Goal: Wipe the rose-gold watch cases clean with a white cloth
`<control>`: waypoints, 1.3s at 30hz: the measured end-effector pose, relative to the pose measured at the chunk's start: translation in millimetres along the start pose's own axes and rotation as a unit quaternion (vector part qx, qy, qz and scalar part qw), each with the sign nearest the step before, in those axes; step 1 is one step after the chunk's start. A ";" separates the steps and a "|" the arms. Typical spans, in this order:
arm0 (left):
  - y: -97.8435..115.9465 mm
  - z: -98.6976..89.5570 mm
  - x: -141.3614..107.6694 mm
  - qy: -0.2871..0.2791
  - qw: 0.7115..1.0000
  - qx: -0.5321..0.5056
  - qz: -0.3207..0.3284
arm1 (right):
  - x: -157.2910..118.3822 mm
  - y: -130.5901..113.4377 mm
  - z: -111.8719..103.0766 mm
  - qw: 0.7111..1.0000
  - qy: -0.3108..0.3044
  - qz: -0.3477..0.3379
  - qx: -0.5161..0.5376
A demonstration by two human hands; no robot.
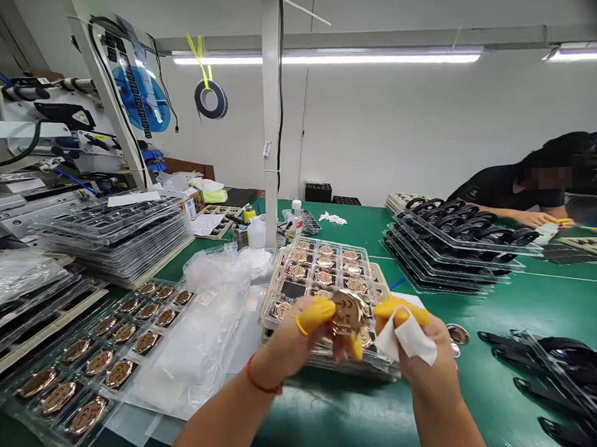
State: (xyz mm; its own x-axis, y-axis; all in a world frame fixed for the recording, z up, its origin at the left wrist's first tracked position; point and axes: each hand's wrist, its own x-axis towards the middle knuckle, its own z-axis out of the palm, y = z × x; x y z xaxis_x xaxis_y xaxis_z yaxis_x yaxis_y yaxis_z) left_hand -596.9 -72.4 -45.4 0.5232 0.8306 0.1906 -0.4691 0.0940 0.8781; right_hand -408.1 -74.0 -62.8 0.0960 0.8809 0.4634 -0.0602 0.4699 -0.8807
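pinched tight, the left grip [289, 344] holds a copper medallion [349, 312] by its edge, yellow cots [316, 314] on the fingers; the right grip [425, 357] pinches a white wipe [407, 338] against it, both just above the tray [269, 295].

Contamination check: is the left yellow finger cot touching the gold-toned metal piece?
Touching. The head view shows the yellow finger cot on the left hand pressed against the edge of the gold-toned metal piece.
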 end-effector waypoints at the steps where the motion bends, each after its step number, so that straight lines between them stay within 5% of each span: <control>1: 9.5 -9.6 -1.8 0.071 0.994 0.076 0.044 | 5.1 0.3 0.4 0.998 0.019 0.061 0.020; 4: 23.9 -43.8 1.1 0.230 0.928 0.288 0.061 | 20.5 0.2 3.7 0.983 0.020 0.166 0.080; 9: 9.8 -93.9 20.5 0.256 0.893 0.370 0.019 | 28.7 -1.6 12.1 0.971 -0.030 0.200 0.126; 13: 3.4 -109.3 34.4 0.281 0.863 0.420 0.010 | 24.7 -5.3 10.3 0.977 -0.045 0.182 0.098; 22: 6.3 -101.7 55.6 0.231 0.811 0.535 -0.048 | 22.6 -10.0 -13.7 0.990 -0.062 0.120 0.045; 29: 13.7 -97.6 45.1 0.195 0.690 0.695 -0.049 | 35.2 -7.4 -20.5 0.975 -0.160 0.150 -0.044; 33: 13.2 -76.6 42.8 0.183 0.627 0.757 -0.024 | 40.0 -2.2 -14.8 0.976 -0.091 0.199 0.015; 39: -8.2 -42.6 62.5 0.087 0.627 0.773 -0.035 | 37.6 -7.1 -18.3 0.969 -0.117 0.204 0.080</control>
State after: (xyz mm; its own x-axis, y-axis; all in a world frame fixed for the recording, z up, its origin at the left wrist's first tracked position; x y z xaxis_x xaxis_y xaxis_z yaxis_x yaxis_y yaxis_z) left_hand -590.7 2.1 -59.3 0.3549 0.9144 0.1945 0.8725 -0.3987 0.2825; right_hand -385.9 -45.2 -40.9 -0.1953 0.9750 0.1063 -0.2014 0.0662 -0.9773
